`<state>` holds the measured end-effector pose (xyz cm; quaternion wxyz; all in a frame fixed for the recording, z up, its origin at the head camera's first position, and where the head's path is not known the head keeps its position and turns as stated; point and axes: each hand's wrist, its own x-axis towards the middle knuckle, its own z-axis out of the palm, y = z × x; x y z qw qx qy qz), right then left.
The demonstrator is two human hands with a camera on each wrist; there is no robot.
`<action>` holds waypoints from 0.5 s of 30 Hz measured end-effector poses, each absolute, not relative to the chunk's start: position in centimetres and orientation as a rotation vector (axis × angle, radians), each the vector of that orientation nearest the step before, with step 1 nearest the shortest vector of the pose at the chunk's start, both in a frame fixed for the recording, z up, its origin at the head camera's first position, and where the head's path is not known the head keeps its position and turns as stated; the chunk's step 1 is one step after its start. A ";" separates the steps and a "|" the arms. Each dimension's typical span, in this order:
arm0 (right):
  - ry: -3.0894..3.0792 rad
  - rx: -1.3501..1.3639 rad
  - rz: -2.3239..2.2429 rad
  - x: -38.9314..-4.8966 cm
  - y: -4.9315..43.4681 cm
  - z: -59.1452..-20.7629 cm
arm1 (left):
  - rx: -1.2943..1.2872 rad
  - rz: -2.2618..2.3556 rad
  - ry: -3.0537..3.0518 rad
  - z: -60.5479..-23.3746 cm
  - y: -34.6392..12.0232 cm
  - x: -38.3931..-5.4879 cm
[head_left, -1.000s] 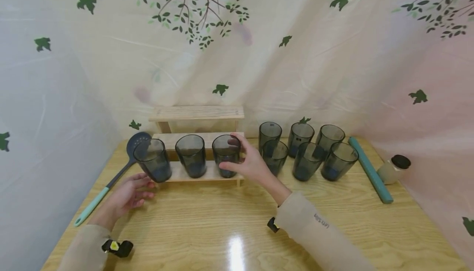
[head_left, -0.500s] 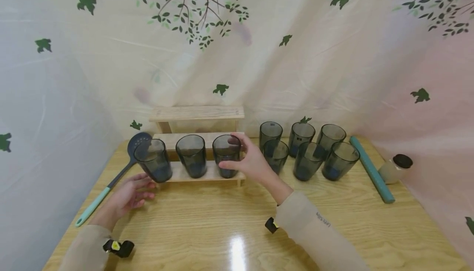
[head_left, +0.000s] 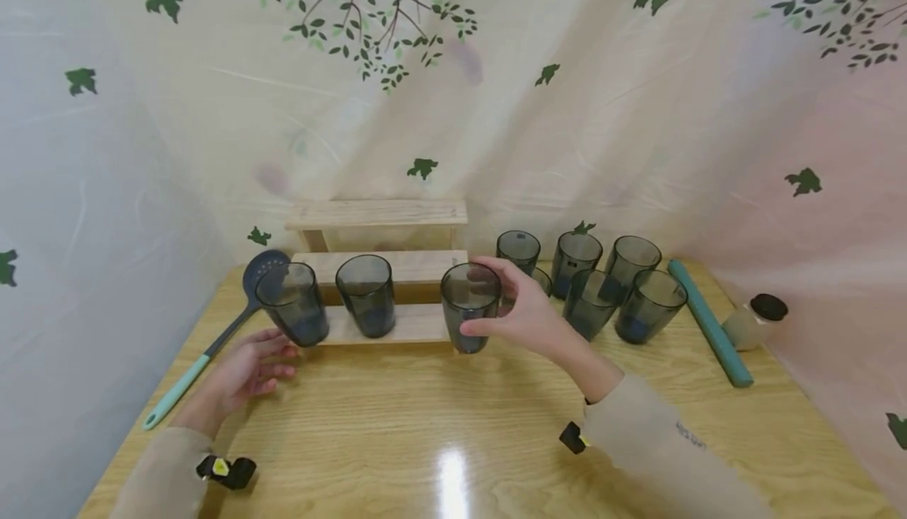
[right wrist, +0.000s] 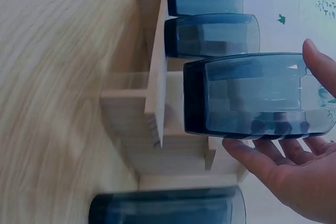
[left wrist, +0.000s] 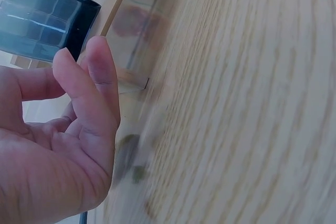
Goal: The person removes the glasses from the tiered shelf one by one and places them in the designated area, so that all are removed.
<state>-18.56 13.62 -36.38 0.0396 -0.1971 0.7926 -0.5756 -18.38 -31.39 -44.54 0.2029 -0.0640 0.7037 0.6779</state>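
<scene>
My right hand (head_left: 531,318) grips a smoky grey glass tumbler (head_left: 460,298) by its side, thumb in front and fingers behind. The right wrist view shows the base of this tumbler (right wrist: 247,90) raised off the bottom step of a wooden tiered rack (head_left: 425,324), at the step's right end. Two matching tumblers stay on that step, one in the middle (head_left: 366,298) and one at the left end (head_left: 298,306). Beside the left one's base rests my left hand (head_left: 244,373), holding nothing, its fingers loosely bent; the left wrist view shows its fingertips right by the glass.
To the right of the rack stand several more grey tumblers (head_left: 648,306) in two rows. Beyond them lie a teal stick (head_left: 708,322) and a black-lidded jar (head_left: 754,322). A slotted ladle (head_left: 205,361) lies along the left. A printed cloth (head_left: 567,149) hangs behind the table.
My right hand has lifted the rightmost tumbler from the bottom step and moved it to the right, toward me. The left hand and the other tumblers have stayed in place.
</scene>
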 end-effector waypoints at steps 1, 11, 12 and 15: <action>2.447 -0.585 -1.741 -18.2 14.2 -36.4 | -0.180 1.894 1.962 -44.5 -31.4 -18.4; 2.499 -0.556 -1.712 -15.8 18.9 -38.1 | -0.167 1.902 1.957 -44.3 -31.5 -18.2; 2.497 -0.556 -1.718 -15.7 19.2 -38.4 | -0.168 1.901 1.957 -44.3 -31.5 -18.2; 2.480 -0.553 -1.730 -15.2 20.1 -39.3 | -0.172 1.892 1.962 -44.3 -31.4 -18.2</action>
